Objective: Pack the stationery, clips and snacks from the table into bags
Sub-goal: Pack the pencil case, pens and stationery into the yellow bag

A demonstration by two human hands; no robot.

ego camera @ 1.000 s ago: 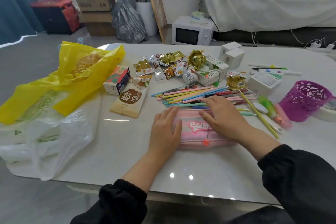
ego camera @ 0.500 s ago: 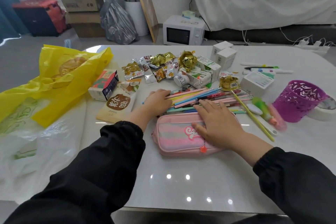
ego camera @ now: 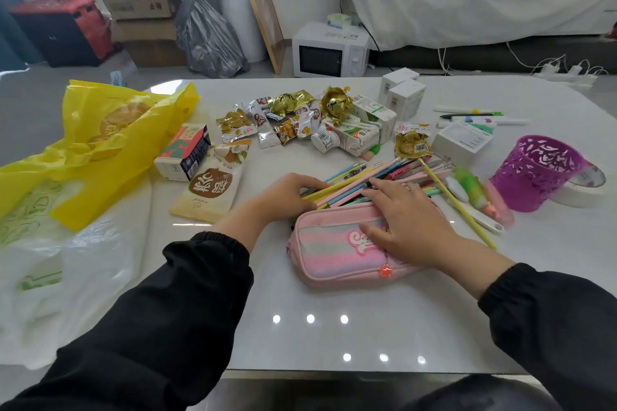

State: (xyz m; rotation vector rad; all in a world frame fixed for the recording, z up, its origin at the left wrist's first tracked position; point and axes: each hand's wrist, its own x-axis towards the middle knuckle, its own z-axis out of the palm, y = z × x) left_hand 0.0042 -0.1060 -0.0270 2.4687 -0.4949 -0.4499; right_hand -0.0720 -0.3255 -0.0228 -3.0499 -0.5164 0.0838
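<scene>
A pink striped pencil case [ego camera: 334,248] lies near the table's front edge. My right hand [ego camera: 405,220] rests flat on its top, fingers spread and reaching toward the pencils. Behind the case lies a bundle of pastel pencils and pens [ego camera: 364,177]. My left hand [ego camera: 287,193] has its fingers curled round the left ends of that bundle. Snack packets [ego camera: 287,120] and small cartons [ego camera: 360,137] are heaped farther back. A yellow plastic bag [ego camera: 110,140] and a clear white bag [ego camera: 60,277] lie at the left.
A purple cut-out pen cup [ego camera: 534,173] stands at the right beside a roll of tape [ego camera: 587,187]. White boxes [ego camera: 404,93] and markers [ego camera: 474,117] lie at the back right. A juice carton [ego camera: 183,153] and a coconut snack pouch [ego camera: 210,190] sit left of the pencils.
My left hand left the pencil case, moved up to the pencil bundle and closed on its ends. My right hand stayed on the case.
</scene>
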